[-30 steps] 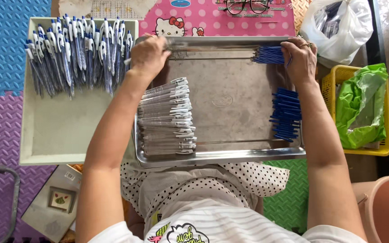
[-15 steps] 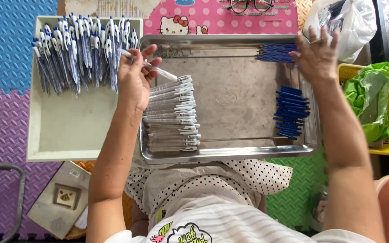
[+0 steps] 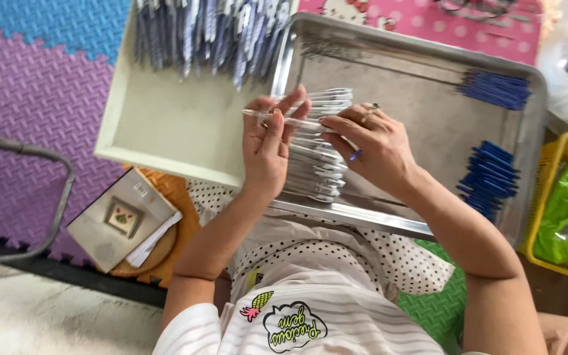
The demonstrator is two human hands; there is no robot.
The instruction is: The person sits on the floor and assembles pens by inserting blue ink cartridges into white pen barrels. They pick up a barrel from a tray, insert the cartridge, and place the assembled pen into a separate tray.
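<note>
Fingers of left hand (image 3: 267,148) and right hand (image 3: 369,148) pinch one slim clear pen barrel (image 3: 284,120) above dull steel tray (image 3: 422,79).

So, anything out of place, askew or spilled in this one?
Nothing stands out. The left hand and right hand hold a clear pen barrel between them over the metal tray. The white barrels and blue parts lie in tidy stacks.
</note>
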